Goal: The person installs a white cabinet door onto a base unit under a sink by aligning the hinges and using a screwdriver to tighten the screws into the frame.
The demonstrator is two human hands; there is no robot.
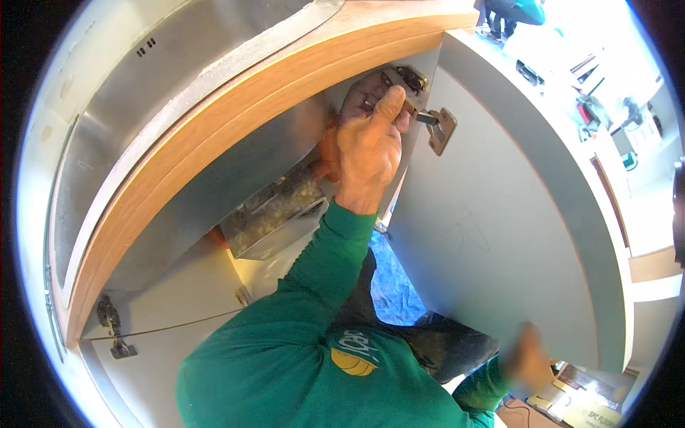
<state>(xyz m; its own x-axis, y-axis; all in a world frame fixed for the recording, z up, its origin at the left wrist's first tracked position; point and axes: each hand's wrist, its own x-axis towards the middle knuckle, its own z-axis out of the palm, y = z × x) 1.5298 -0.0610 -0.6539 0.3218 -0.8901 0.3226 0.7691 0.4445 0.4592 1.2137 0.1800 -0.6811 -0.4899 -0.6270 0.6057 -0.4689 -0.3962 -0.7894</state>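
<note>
A deep green long-sleeved top (278, 364) covers this person, its left sleeve (321, 250) rumpled into soft folds and ending in a close-fitting cuff (354, 217) right at the wrist of the bare left hand (371, 153). Well below that hand, the chest carries a rounded yellow emblem (353, 362) with pale lettering (357, 342) beside it. Just beside the blurred right hand (528, 360) is the matching green sleeve (481, 389), and between both hands I notice dark, scuffed-looking trousers (457, 349).

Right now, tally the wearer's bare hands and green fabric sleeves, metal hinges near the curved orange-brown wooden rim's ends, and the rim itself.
Bare hands: 2 (left hand, blurred right hand)
Green fabric sleeves: 2 (left sleeve, right sleeve)
Metal hinges: 2 (right-side hinge, left-side hinge)
Curved orange-brown wooden rim: 1
Total: 7
</note>
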